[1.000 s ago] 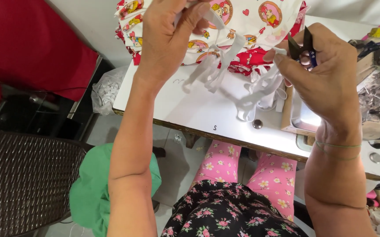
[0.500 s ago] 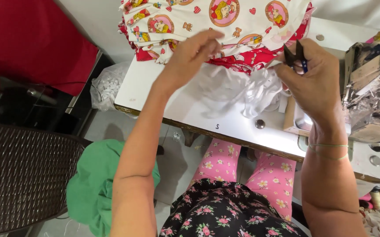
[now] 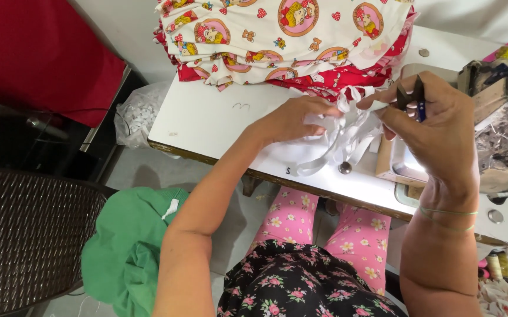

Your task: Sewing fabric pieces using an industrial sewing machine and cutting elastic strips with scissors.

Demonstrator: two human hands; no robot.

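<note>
My left hand [image 3: 294, 118] rests on a bunch of white elastic strips [image 3: 337, 141] lying on the white table [image 3: 207, 126] and grips them. My right hand [image 3: 436, 126] is closed around small dark thread snips [image 3: 413, 97] and its fingertips pinch the top of the white strips. Behind both hands lies a stack of folded white cartoon-print fabric with red edges [image 3: 283, 41].
A sewing machine with scraps [image 3: 503, 94] stands at the right. A bag of white pieces [image 3: 136, 114] hangs beside the table's left edge. Green cloth [image 3: 128, 246] lies on the floor by a dark wicker chair [image 3: 25, 235]. Thread spools [image 3: 500, 264] sit lower right.
Both hands have come down from in front of the printed stack to the table. The white strips, held up before, now lie bunched on the tabletop under my left hand.
</note>
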